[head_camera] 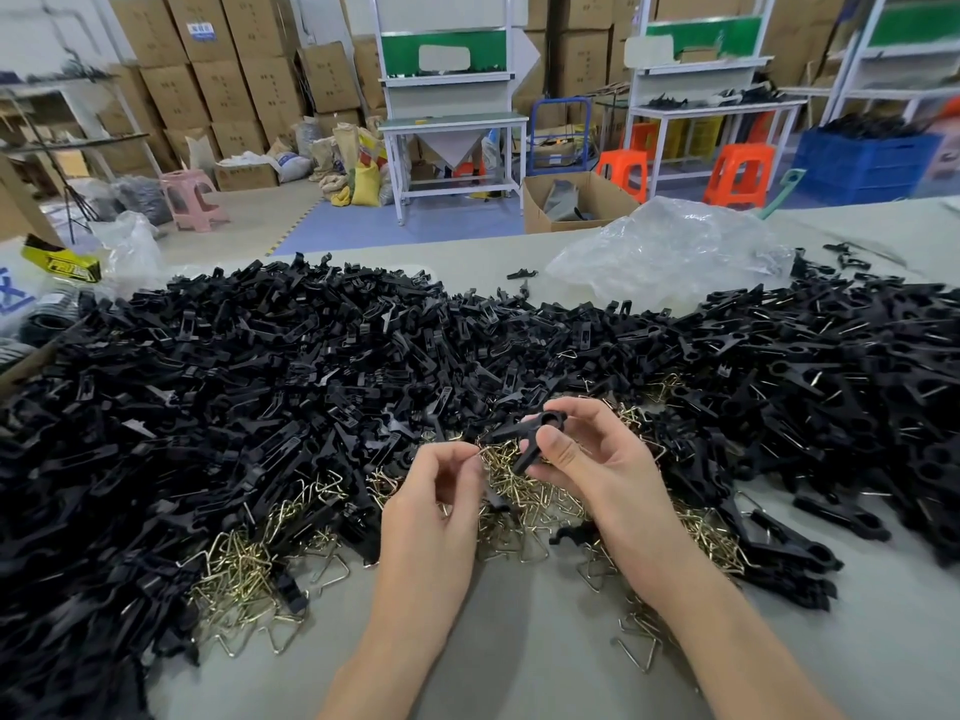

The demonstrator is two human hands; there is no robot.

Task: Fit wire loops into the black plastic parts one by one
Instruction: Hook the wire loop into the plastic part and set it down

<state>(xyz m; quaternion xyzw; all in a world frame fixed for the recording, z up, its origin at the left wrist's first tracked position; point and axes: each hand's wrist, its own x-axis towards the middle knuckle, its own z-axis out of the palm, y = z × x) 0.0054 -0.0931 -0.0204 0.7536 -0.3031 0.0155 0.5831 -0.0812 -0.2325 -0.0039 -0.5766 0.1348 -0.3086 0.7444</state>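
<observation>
From the head view, I judge the job to be well short of halfway. The heap of bare black parts [234, 381] on the left of the table [519, 657] is the bigger one. The heap on the right [831, 366] shows wire glinting among the plastic, so I take those parts as already fitted. Loose wire loops [524, 491] lie in a brassy tangle between the heaps, right under my hands, with plenty left.

The right grip [587, 459] holds one black plastic part [535, 433] above the loops, with the thumb pressed on its near face, the fingers curled behind it and its round eye turned up toward me. The left grip [441, 485] sits just beside it, palm turned inward, with thumb and forefinger drawn together at the tips. I cannot tell whether a loop is pinched there, because anything that thin is lost against the tangle behind. Both forearms reach in from the near edge and angle toward each other.
</observation>
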